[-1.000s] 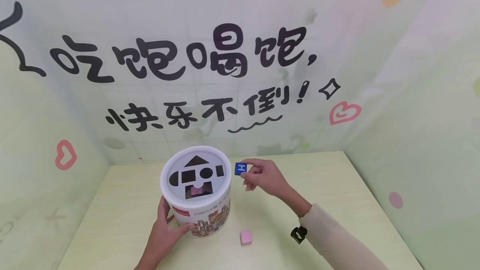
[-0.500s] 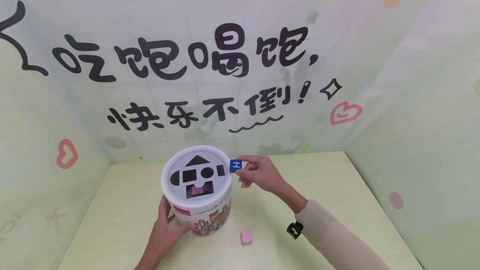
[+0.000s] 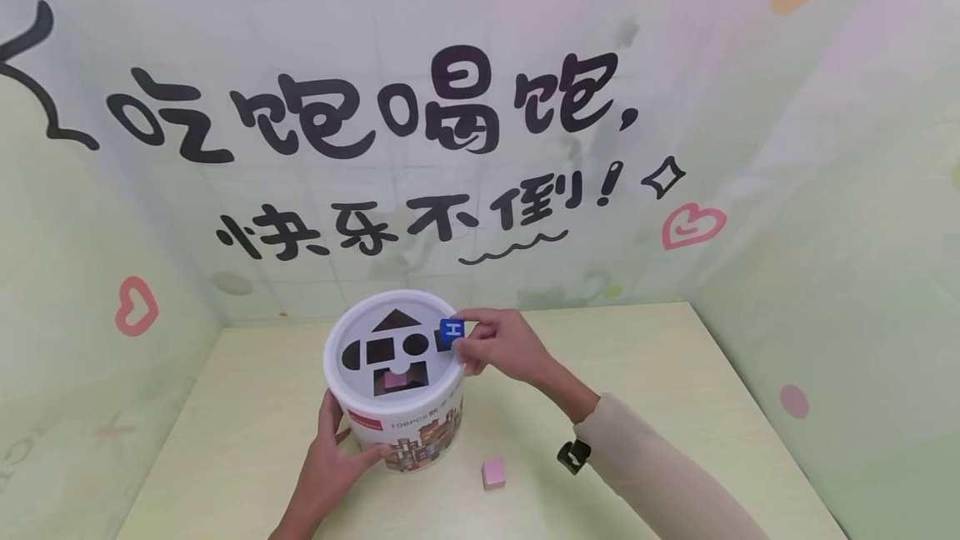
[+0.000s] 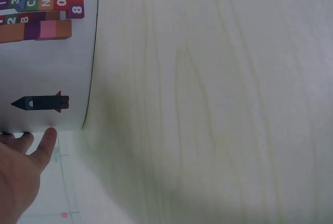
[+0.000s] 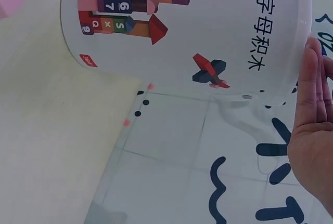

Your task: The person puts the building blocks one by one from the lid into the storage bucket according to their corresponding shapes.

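Note:
A round white bucket point(image 3: 408, 423) with block pictures on its side stands on the table, its white lid point(image 3: 360, 377) cut with several shaped holes. At its lower left my left hand point(image 3: 333, 448) grips the side, thumb across the front; the left wrist view shows this hand point(image 4: 23, 174) against the wall too. My right hand point(image 3: 510, 344) pinches a blue cube marked H point(image 3: 452, 332) between thumb and forefinger over the lid's right edge, partly covering the small rectangular hole. In the right wrist view the right hand point(image 5: 315, 109) is beside the rim; the cube is mostly hidden there.
A pink cube point(image 3: 492, 474) lies on the pale wooden table point(image 3: 600, 390), in front and right of the bucket. Something pink point(image 3: 395, 379) shows through the lid's front hole. Printed fabric walls point(image 3: 420, 257) enclose the table at the back and sides.
My right hand has carried the blue cube leftward, from beside the bucket to above the lid's right edge. The left hand and the bucket stay in place.

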Motion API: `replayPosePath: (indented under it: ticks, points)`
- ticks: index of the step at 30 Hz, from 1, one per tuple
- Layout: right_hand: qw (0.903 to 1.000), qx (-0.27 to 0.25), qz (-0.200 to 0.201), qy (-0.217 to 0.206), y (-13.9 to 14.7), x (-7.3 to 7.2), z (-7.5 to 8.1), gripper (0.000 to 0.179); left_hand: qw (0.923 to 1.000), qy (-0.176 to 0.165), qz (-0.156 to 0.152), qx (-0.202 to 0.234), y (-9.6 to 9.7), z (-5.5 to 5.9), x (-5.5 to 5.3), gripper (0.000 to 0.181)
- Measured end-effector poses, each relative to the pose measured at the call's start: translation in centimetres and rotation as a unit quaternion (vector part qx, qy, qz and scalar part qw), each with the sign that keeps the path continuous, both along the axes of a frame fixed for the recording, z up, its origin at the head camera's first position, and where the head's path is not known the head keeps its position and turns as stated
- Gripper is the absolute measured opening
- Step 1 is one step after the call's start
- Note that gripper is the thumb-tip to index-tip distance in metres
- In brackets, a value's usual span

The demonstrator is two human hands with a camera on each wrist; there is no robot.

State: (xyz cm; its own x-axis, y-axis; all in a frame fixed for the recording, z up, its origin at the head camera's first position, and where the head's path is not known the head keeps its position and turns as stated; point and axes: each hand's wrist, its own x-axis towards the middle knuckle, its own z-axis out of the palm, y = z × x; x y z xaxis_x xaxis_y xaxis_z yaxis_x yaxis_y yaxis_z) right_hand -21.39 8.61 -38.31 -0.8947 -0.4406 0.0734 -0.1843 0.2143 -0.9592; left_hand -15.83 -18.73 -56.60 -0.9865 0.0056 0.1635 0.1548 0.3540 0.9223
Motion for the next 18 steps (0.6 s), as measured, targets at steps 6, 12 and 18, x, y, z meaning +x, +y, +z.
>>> replayPosePath:
  ticks: [6, 12, 18]
  points:
    - [1.0000, 0.003, -0.003, -0.002, -0.8, 0.0, 0.2, 0.032, 1.0000, -0.003, -0.001, 0.000, 0.1, 0.1, 0.0, 0.115]
    - [1.0000, 0.000, 0.000, 0.002, -1.7, -0.6, -0.3, 0.032, 1.0000, -0.007, 0.004, -0.006, -0.1, -0.1, 0.0, 0.116]
    - [0.9998, 0.009, 0.004, 0.019, -2.6, -1.7, -1.7, 0.032, 0.9999, -0.008, 0.004, -0.008, 0.0, -0.1, -0.1, 0.116]
